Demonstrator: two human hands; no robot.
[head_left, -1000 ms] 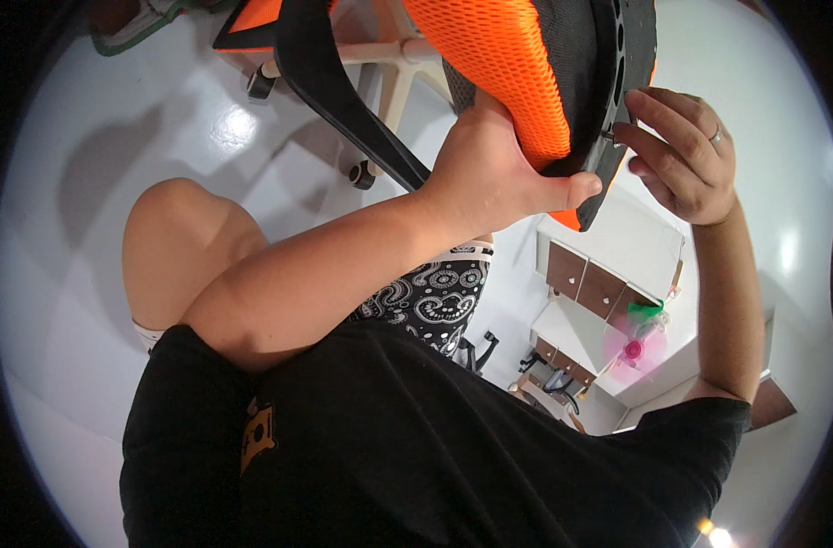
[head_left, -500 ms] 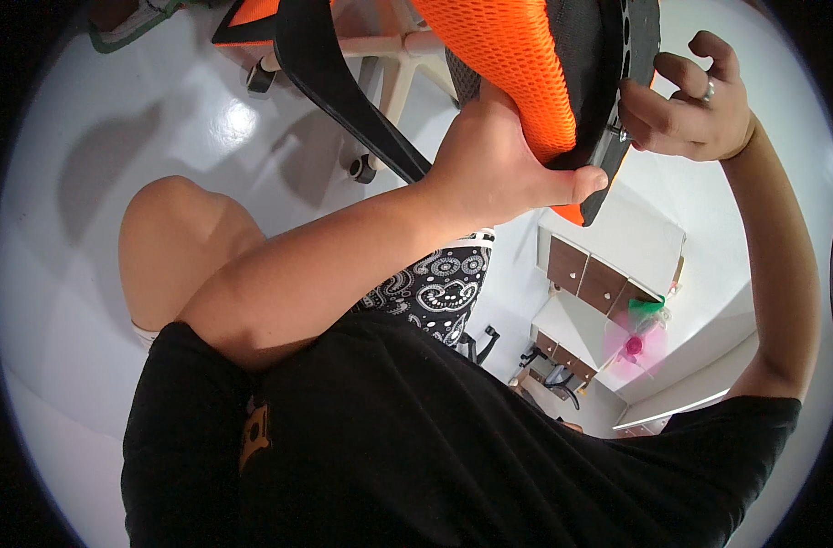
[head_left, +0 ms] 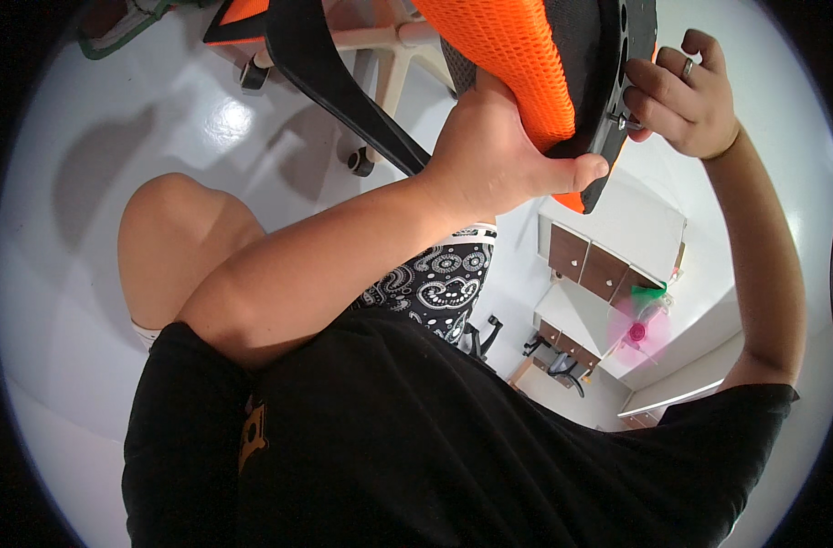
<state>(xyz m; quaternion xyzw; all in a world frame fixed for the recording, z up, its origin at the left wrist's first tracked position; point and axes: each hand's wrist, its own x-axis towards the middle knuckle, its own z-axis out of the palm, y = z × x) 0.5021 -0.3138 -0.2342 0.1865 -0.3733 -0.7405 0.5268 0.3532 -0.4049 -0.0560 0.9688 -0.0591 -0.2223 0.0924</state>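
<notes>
My left hand (head_left: pixel 498 160) grips the edge of an orange mesh chair part (head_left: pixel 517 55) with a black plastic shell (head_left: pixel 617 55), thumb hooked under its lower rim. It holds the part up in front of me. At the shell's right side, my right hand (head_left: pixel 686 96), which wears a ring, pinches a small metal bolt (head_left: pixel 620 119) that sticks out of the shell. A black curved chair arm (head_left: pixel 334 82) runs down to the left behind my left wrist.
A glossy white floor (head_left: pixel 87 183) lies below, with my bare knee (head_left: pixel 169 237) over it. A white chair base with black castors (head_left: pixel 357 163) stands at the top. A white cabinet with brown drawers (head_left: pixel 590 265) and a pink and green object (head_left: pixel 637 324) are at right.
My right hand has risen and closed in on the black shell, its fingers now on the bolt. The chair part and my left hand have shifted slightly upward.
</notes>
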